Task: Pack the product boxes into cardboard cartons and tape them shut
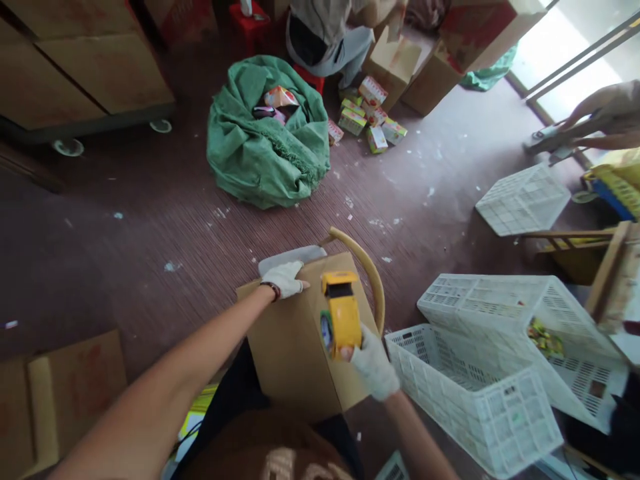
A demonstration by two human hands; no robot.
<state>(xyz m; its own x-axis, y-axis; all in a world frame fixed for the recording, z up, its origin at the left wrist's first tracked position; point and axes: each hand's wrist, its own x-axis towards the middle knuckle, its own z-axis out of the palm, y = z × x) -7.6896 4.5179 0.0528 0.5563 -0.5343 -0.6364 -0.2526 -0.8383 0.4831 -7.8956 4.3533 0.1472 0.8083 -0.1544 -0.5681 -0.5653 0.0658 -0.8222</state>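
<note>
My right hand (375, 365), in a pale work glove with bare fingertips, is closed around a yellow tape dispenser (345, 317). The dispenser is held above a brown cardboard box (290, 353), with a round blue-green part showing on its left side. My left hand (286, 280), gloved too, lies on the far left part of the box with its fingers stretched out. The box sits at my lap, its top flaps lying closed. Just beyond it are a curved wooden rail (370, 277) and a pale plastic edge (290, 259).
White plastic crates (475, 393) stand to my right. Ahead lies a green sack (270, 160) with packages inside, beside scattered small cartons (373, 113) and a seated person (325, 40). Boxes on a cart (100, 73) are far left. Another person's hands (595, 120) show at right.
</note>
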